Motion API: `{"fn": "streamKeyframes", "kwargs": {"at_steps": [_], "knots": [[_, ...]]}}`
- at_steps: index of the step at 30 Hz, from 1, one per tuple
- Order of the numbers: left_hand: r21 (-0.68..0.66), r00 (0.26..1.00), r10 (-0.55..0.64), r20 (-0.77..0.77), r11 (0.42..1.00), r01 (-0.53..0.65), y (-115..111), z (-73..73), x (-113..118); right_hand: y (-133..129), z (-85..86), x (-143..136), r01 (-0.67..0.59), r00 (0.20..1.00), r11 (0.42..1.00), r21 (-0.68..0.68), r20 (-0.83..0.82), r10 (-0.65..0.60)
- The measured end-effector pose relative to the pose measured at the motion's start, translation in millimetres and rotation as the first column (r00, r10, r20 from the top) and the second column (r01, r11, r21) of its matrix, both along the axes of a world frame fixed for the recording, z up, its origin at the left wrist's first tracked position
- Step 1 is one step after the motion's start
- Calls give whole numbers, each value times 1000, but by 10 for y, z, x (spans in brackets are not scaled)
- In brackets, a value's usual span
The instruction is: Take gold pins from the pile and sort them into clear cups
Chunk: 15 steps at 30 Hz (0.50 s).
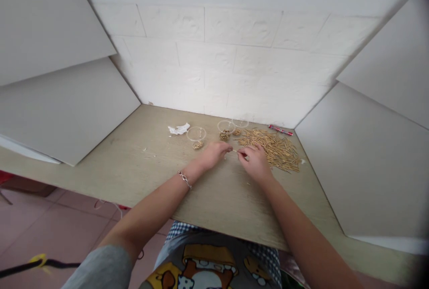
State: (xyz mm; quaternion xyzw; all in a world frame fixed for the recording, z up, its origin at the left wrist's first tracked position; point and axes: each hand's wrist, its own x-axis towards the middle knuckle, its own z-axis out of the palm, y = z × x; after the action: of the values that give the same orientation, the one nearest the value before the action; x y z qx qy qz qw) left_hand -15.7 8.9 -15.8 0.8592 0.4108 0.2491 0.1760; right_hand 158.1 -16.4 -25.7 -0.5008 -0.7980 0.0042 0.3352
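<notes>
A thin, short, gold-coloured stick spans the small gap between my hands. My left hand pinches its left end, and the fingertips of my right hand close on its right end. Just right of and behind my right hand lies a wide loose pile of similar gold sticks. Beyond my left hand stand clear round plastic cups, one at the left, one in the middle and one farther back. Bunches of small gold pieces show at their bottoms. What the stick is exactly, I cannot make out.
Crumpled white tissue lies left of the cups. A red marker-like tube rests behind the pile. Grey-white panels stand at the left and right of the wooden table, against a white wall.
</notes>
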Motion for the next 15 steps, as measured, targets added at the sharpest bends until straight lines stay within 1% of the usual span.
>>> {"fn": "streamKeyframes", "kwargs": {"at_steps": [5, 10, 15], "knots": [[1, 999, -45, -12, 999, 45, 22, 16, -23, 24, -2, 36, -36, 999, 999, -18, 40, 37], [-9, 999, -40, 4, 999, 40, 16, 14, -23, 41, -28, 52, -48, 997, 999, 4, 67, 47], [4, 1000, -29, 1, 1000, 29, 24, -23, -5, 31, -41, 34, -21, 997, 1000, 16, 77, 20]]}}
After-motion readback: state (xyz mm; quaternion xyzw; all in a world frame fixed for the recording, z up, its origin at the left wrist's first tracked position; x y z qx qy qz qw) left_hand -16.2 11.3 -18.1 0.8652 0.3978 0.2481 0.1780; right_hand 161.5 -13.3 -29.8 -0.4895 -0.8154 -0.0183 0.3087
